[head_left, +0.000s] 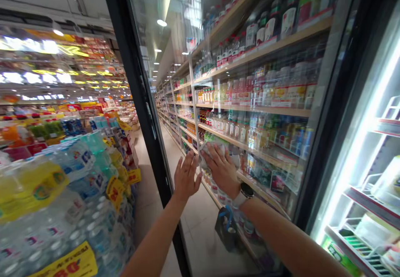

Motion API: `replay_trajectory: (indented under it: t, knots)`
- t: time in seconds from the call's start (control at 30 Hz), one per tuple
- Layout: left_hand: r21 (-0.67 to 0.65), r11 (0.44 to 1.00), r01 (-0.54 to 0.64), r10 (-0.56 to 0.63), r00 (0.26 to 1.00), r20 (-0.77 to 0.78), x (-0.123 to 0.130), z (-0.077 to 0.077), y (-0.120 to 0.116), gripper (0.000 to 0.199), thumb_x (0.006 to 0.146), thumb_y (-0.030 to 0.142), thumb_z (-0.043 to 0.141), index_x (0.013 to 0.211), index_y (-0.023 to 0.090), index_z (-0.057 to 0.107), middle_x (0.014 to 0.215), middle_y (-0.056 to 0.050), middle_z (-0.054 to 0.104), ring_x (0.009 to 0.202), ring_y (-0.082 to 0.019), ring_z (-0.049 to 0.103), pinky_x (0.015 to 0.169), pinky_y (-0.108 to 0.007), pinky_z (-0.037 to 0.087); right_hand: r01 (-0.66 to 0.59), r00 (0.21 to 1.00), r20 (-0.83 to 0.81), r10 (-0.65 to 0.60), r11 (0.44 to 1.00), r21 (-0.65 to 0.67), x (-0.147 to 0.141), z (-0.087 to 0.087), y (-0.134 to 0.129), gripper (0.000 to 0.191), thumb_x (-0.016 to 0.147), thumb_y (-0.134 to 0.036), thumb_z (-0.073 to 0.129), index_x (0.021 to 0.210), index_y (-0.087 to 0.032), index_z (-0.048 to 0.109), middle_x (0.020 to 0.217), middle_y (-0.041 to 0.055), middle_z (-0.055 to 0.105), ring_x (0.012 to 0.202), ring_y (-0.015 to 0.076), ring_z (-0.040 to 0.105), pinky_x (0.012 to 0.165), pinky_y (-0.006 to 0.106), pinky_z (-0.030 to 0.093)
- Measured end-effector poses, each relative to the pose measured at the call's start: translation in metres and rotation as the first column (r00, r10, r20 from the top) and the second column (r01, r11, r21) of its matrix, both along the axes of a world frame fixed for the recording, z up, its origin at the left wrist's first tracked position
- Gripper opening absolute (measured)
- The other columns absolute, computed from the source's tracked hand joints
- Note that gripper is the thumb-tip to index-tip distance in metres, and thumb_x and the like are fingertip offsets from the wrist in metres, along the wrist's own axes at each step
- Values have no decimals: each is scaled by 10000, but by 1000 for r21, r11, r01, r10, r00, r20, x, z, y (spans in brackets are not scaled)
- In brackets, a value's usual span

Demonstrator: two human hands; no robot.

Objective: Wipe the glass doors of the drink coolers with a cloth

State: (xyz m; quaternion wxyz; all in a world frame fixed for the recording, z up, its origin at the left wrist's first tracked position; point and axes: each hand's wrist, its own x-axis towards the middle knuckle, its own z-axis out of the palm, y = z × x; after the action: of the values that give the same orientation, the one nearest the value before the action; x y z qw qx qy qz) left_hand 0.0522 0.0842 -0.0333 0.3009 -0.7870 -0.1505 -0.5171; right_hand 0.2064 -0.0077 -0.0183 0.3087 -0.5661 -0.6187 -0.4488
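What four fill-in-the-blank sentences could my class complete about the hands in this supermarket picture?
A wristwatch is worn on the ____ wrist.
The right hand presses a crumpled cloth to the cooler door, which is made of ____.
The left hand is open, with its fingers ____.
Shrink-wrapped bottled water is stacked to the ____ of the black door frame.

Missing words: right; glass; spread; left.
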Motion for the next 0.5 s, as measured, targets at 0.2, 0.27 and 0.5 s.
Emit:
replay_trajectory:
  t: [0.2, 0.27, 0.5]
  knots:
    - [-8, 981, -191, 191, 977, 98, -10, 11, 8, 704, 944, 361, 464, 1543, 140, 168, 1587, -153, 218, 1496, -292, 109, 1217, -489, 168, -49, 998, 33, 50, 998, -30, -2, -72, -3, 544, 909, -128, 481, 1437, -260, 468, 1476, 51, 506, 1410, 220, 367, 1199, 452, 187]
    - [-12, 980, -198, 198, 975, 97, -8, 9, 8, 696, 945, 376, 460, 1542, 150, 181, 1591, -142, 213, 1497, -293, 108, 1220, -489, 164, -60, 997, 40, 62, 997, -47, -4, -110, -6, 521, 909, -118, 467, 1406, -268, 506, 1446, 32, 539, 1382, 210, 403, 1204, 443, 183]
    - [-22, 981, -193, 195, 976, 99, -9, 8, 2, 688, 954, 378, 443, 1543, 159, 164, 1587, -127, 225, 1500, -270, 93, 1229, -472, 141, -78, 993, 81, 88, 990, -121, -6, -124, -18, 526, 900, -99, 483, 1386, -298, 519, 1436, 2, 553, 1351, 177, 444, 1193, 417, 220]
